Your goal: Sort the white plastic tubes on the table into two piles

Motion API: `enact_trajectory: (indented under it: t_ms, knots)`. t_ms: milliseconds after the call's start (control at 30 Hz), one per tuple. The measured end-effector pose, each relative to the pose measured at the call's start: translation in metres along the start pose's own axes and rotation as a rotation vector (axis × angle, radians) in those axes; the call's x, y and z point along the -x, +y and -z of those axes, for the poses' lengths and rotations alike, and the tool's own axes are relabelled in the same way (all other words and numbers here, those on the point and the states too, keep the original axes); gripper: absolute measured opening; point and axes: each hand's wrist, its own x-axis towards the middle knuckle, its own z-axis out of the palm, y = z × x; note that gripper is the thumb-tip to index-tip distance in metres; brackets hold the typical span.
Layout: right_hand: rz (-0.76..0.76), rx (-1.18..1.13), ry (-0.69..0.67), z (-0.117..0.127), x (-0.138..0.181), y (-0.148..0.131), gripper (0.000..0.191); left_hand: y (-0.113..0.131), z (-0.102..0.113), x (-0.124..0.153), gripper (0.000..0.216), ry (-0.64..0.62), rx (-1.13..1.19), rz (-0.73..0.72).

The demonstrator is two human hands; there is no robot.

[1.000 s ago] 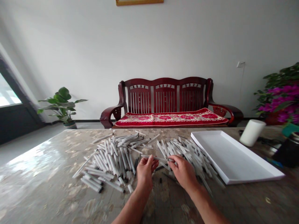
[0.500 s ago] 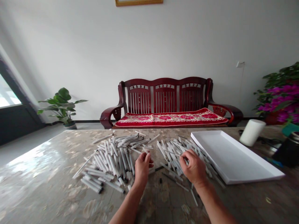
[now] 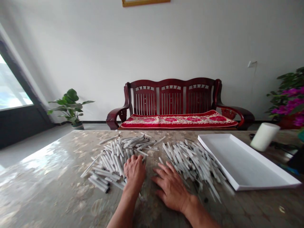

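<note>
Two heaps of slim pens lie on the table (image 3: 78,202). In the left pile (image 3: 110,158) are whitish pens, several with black ends. The right pile (image 3: 190,155) holds white and grey pens, pointing mostly away from me. My left hand (image 3: 134,171) rests at the right edge of the left pile. Its fingers are curled down and close together; the fingertips are hidden, so what they hold, if anything, cannot be made out. Flat beside the right pile, palm down, my right hand (image 3: 171,186) is open with spread fingers and holds nothing.
A shallow white tray (image 3: 268,186) stands right of the right pile. Behind it are a white cylinder (image 3: 264,136) and dark items at the table's right edge. A wooden bench (image 3: 171,98) with a red cover is beyond the table.
My left hand has come left and down onto the left pile. My right hand has moved left off the right pile and spread open on the table. The view has turned slightly left.
</note>
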Motion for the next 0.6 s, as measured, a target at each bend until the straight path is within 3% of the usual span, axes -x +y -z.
enact_trajectory:
  t_ms: [133,300,600]
  knots:
    - [-0.083,0.028,0.029,-0.01,-0.004,0.011,0.026,-0.001,0.004,0.002,0.027,-0.091,-0.078,-0.005]
    - [-0.201,0.117,0.135,-0.004,0.0,0.032,0.032,0.004,0.004,0.002,0.029,-0.132,-0.07,-0.028]
    - [-0.203,0.104,0.217,0.004,0.003,0.034,0.034,-0.001,-0.011,-0.006,0.037,-0.135,0.245,0.04]
